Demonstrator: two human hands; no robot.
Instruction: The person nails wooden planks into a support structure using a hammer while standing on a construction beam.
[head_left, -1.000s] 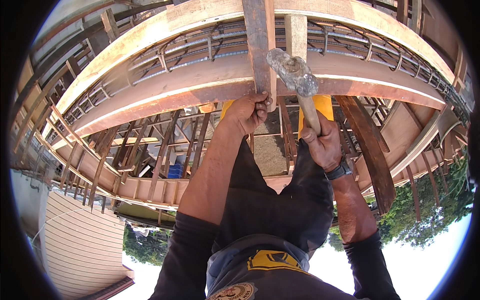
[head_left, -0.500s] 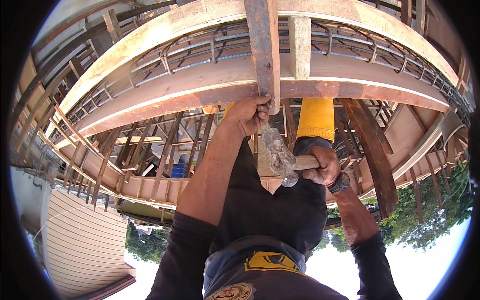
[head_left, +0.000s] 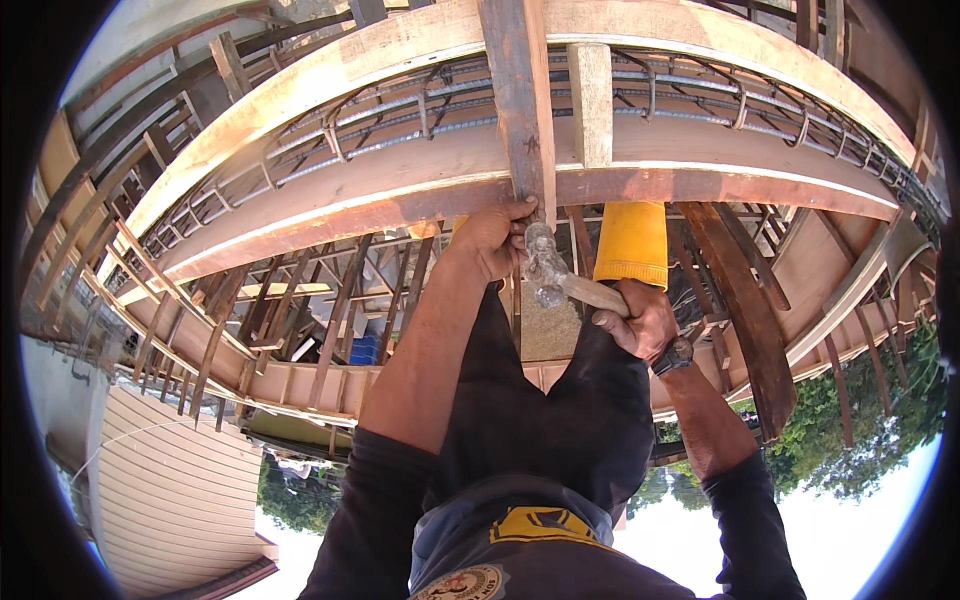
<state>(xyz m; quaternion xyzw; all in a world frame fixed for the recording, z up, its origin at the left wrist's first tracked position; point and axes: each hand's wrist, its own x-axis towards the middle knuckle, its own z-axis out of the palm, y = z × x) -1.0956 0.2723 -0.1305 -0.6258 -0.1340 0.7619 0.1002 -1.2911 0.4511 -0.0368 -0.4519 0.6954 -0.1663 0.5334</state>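
Observation:
My right hand (head_left: 645,322) is wrapped round the wooden handle of a hammer (head_left: 596,293). The worn metal hammer head (head_left: 543,262) is up against the near end of a brown timber crosspiece (head_left: 522,120), right beside my left hand (head_left: 492,240). My left hand is closed, its fingers pinched at the crosspiece end; whatever they hold is hidden behind fingers and hammer head. The crosspiece lies across the long side boards (head_left: 400,203) of a beam form. A short pale wood block (head_left: 591,105) spans the form to its right.
Steel reinforcing bars (head_left: 460,105) with bent ties run inside the form. Below are many timber props, a dark slanted plank (head_left: 745,320) at right and a blue object (head_left: 363,350). My legs, one in a yellow boot (head_left: 632,245), straddle a gap. A ribbed roof (head_left: 175,470) lies lower left.
The hammer head has swung up and left to the crosspiece end, with my right hand turning slightly. My left hand stays at nearly the same spot, still closed.

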